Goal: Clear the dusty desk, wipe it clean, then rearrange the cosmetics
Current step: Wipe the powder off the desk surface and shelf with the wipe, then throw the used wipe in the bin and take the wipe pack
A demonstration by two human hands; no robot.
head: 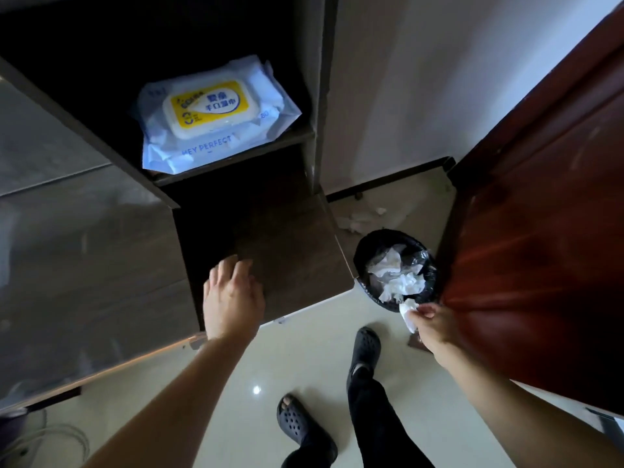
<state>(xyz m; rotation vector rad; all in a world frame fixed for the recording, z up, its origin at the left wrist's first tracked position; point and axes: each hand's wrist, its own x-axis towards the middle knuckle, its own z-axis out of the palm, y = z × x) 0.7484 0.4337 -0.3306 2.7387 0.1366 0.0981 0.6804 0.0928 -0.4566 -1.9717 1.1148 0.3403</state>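
Note:
My right hand [434,324] pinches a crumpled white wipe [407,312] at the near rim of a small black-lined waste bin [364,244], which holds several crumpled white tissues. My left hand [233,292] hovers palm down with fingers apart over the dark wooden desk surface [287,251], holding nothing. A pack of wet wipes [209,113] with a yellow-and-white lid lies on the shelf above the desk. No cosmetics are in view.
A reddish wooden door [540,231] stands right of the bin. Scraps of tissue [361,221] lie on the pale tile floor behind the bin. My feet in dark clogs [304,430] stand below. A grey glossy panel [84,265] fills the left.

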